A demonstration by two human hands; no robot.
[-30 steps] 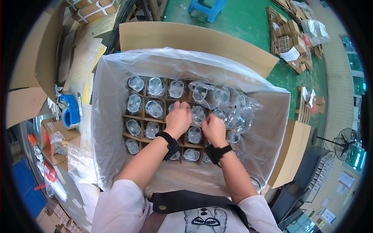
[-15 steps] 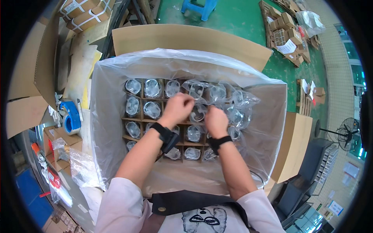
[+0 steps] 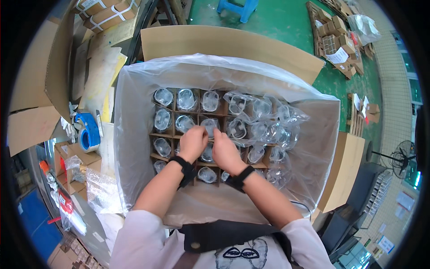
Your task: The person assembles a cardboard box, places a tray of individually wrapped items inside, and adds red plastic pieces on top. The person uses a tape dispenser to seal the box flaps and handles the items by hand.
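A large carton is lined with a clear plastic bag (image 3: 134, 134) and split by cardboard dividers (image 3: 161, 134). Its cells hold round metal parts that look like pistons, each in a clear plastic bag. Near the middle, my left hand (image 3: 194, 142) and my right hand (image 3: 225, 150) come together at the near edge of one bagged piston (image 3: 209, 125). The fingers of both hands are pinched at its plastic bag. Just right of them sits another bagged piston (image 3: 236, 128), untouched. Toward the right, loose bag plastic (image 3: 273, 127) bunches up over several cells. My hands partly cover the cells below them.
The carton's far flap (image 3: 233, 47) and right flap (image 3: 342, 172) stick outward. On the left bench lie a blue tape dispenser (image 3: 88, 131), bubble wrap (image 3: 102, 190) and a small open box (image 3: 74, 166). A blue stool (image 3: 237, 8) and a loaded pallet (image 3: 333, 42) stand beyond.
Both hands have moved left from the bagged piston in the neighbouring cell, letting go of its bag. They are now closer together, at a different bag. The view has shifted slightly.
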